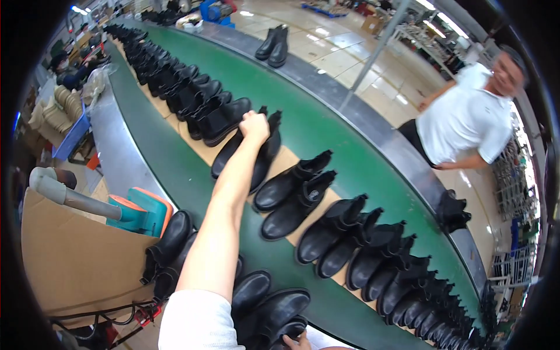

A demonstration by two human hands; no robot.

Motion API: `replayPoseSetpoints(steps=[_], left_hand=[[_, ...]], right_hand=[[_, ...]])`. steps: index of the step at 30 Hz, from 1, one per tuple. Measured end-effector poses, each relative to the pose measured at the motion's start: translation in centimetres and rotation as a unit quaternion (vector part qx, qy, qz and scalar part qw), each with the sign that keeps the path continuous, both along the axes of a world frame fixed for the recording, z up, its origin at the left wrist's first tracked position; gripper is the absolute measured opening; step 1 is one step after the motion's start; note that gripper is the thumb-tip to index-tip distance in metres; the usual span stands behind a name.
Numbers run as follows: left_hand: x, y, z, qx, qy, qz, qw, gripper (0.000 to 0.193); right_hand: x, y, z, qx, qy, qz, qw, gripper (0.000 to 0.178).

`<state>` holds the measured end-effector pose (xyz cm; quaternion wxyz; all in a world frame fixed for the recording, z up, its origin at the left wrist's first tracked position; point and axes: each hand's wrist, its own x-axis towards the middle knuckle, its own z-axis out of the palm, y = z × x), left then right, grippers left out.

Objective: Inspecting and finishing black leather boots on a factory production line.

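My left hand [255, 125] reaches far over the green conveyor belt [192, 169], its fingers closed on the upper part of a black ankle boot [226, 153]. Beside that boot stands its mate, another black boot [268, 153], with its top just right of my fist. Down at the lower edge, my right hand [298, 342] shows only in part, with its fingers on a dark boot [290, 329]. More black boots, among them one with a shiny toe [283, 306], crowd the near side by my left sleeve.
Boots stand in a long row on a tan strip [284, 160] along the belt. A metal ledge [326, 87] bears a pair of boots [273, 45]. At left are a cardboard sheet [81, 251] and a teal-orange device [140, 213]. A person [466, 116] in white stands across the belt.
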<state>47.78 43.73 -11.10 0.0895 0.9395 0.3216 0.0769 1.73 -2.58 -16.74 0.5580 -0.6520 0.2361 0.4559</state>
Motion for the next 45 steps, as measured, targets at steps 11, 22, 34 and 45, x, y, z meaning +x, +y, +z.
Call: replayPoseSetpoints(steps=[11,22,34,45], left_hand=[[-13.0,-0.9,12.1,0.134,-0.305,-0.209,0.919,0.017],[-32.4,-30.2,23.4,0.133,-0.114,-0.746,0.642,0.008],[-47.9,-39.7,9.0,-0.356,-0.052,-0.52,0.775,0.031],[-48.3,-37.4,-1.4,-0.74,0.107,-0.047,0.662,0.092]], right_hand=[[-0.3,-8.0,2.1,-0.153,-0.206,0.134,0.957,0.065],[5.6,-10.5,15.4,0.085,-0.438,-0.142,0.883,0.059],[-7.9,-17.4,3.5,0.009,-0.138,-0.175,0.975,0.088],[-5.4,-16.3,1.8,0.104,-0.102,-0.263,0.954,0.087]])
